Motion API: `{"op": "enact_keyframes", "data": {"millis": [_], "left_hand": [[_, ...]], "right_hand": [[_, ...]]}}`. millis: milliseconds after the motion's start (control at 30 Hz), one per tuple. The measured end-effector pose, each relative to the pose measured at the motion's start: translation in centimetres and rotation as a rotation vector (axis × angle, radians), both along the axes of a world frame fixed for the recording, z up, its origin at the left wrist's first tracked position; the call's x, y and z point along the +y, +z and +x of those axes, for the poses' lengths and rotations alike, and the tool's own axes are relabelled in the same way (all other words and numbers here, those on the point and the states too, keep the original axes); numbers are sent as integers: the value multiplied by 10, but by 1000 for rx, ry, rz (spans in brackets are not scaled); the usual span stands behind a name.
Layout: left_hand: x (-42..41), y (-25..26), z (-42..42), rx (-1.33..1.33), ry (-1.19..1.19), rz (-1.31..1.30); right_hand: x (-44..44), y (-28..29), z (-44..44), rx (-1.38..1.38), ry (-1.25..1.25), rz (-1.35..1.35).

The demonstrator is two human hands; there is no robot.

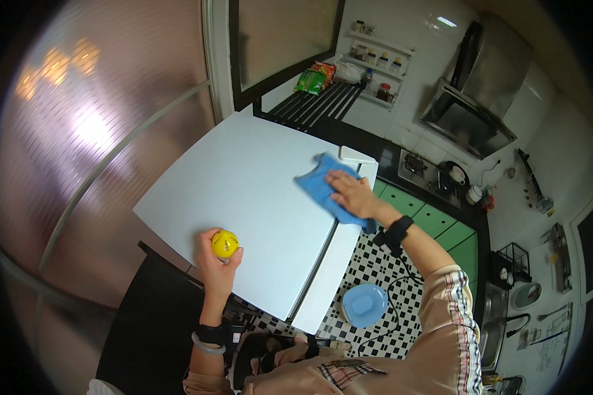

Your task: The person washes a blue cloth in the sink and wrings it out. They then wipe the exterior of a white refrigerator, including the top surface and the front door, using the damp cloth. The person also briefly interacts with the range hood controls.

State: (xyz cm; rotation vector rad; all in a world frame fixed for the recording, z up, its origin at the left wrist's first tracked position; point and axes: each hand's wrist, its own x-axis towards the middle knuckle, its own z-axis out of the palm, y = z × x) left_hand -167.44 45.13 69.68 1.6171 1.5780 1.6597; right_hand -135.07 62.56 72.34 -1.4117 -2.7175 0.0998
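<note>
The white top of a refrigerator (217, 168) lies before me, its door edge (321, 276) separated by a dark seam. My right hand (353, 194) presses flat on a blue cloth (316, 183), fingers spread over it. The cloth covers part of the top near the hinge cover (356, 155) and hangs past the door edge. Near the front left edge, my left hand (215, 269) is wrapped around a container with a round yellow cap (225, 243). The container's body is mostly hidden beneath the cap and fingers.
A blue plastic basin (364, 305) and a cable (398, 316) are on the checkered floor. Green cabinets (432, 219) carry a black counter with a gas stove (415, 165). A black rack (316, 103) holds snack bags (314, 79). Ribbed glass (128, 74) stands left.
</note>
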Motion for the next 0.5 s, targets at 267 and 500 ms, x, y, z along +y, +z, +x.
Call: {"op": "enact_keyframes", "data": {"millis": [267,500], "left_hand": [[-6,8,-2,56,21,-52],[-3,2,-3,102,34,-5]], "right_hand": [[48,-19,-34,-162,-31,174],[145,-1,-72,-194,-357,-65]]}}
